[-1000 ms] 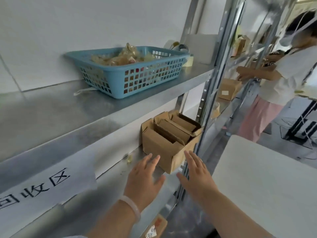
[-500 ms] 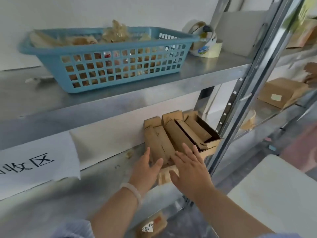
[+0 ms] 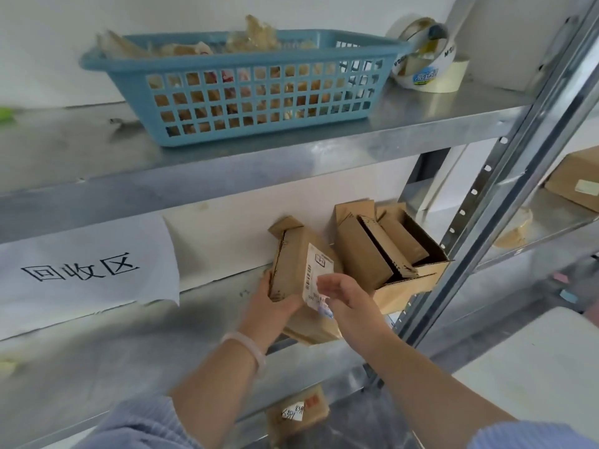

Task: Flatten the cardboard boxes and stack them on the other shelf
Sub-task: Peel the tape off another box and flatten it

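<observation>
The left hand [image 3: 275, 307] is hiding most of its fingers behind the small box [image 3: 291, 260]. Only the thumb is showing, lying along the box's near left edge. Both hands are covering that box's lower end, and its white label [image 3: 317, 270] is too blurred to read. Flat cardboard [image 3: 312, 332] is lying on the shelf [image 3: 129, 351] just left of and in front of the open box [image 3: 393, 254], partly hidden under the wrists. The open box is holding more cardboard, though how many pieces is unclear.

The left hand is clamping the small box from below and tilting it upright, just left of the open box and apart from it. The right hand [image 3: 348, 298] is hovering in front of the label with its fingers apart and loosely curved. Whether they are touching the label I cannot tell.

A basket [image 3: 259, 92] is sitting on the shelf above the open box, its contents hard to make out. A sign [image 3: 87, 270] is hanging well to the left.
</observation>
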Demonstrator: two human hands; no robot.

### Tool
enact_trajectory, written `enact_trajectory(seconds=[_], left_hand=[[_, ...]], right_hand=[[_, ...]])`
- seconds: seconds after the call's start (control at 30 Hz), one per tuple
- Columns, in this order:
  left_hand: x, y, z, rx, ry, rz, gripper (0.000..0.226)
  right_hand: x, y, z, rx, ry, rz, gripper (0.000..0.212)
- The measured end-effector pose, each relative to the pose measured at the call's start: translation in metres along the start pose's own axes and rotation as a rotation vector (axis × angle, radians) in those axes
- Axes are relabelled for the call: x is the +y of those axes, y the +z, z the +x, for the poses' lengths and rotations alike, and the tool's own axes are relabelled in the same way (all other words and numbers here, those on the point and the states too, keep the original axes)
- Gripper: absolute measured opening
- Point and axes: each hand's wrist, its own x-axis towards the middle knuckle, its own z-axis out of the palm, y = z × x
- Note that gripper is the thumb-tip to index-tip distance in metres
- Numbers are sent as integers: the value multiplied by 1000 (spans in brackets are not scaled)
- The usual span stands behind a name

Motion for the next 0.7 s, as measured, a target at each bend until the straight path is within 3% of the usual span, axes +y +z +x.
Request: enact_trajectory(seconds=[0.07, 0.13, 0.2, 0.27, 0.4, 0.53, 0.6, 0.7], left_hand=[[-7, -7, -7, 3, -3, -145, 62], [-12, -12, -14, -6, -34, -333, 59], [-16, -16, -19, -28, -54, -499, 58], [-18, -21, -22, -67, -57, -580, 53], [-16, -32, -29, -14, -71, -334, 56], [-12, -53, -32, 442, 25, -23, 89], [-9, -66, -37, 544, 164, 181, 89], [-10, -86, -42, 631, 207, 410, 92]], right_hand=[[5, 1, 1, 129, -11, -144, 39], [5, 3, 5, 198, 33, -257, 69], [3, 3, 13, 147, 141, -169, 91], [0, 4, 18, 43, 212, 23, 85], [0, 1, 23, -41, 53, 15, 72], [-14, -4, 27, -175, -214, -303, 84], [-22, -3, 29, -210, -330, -508, 91], [-34, 6, 35, -286, -511, -683, 92]])
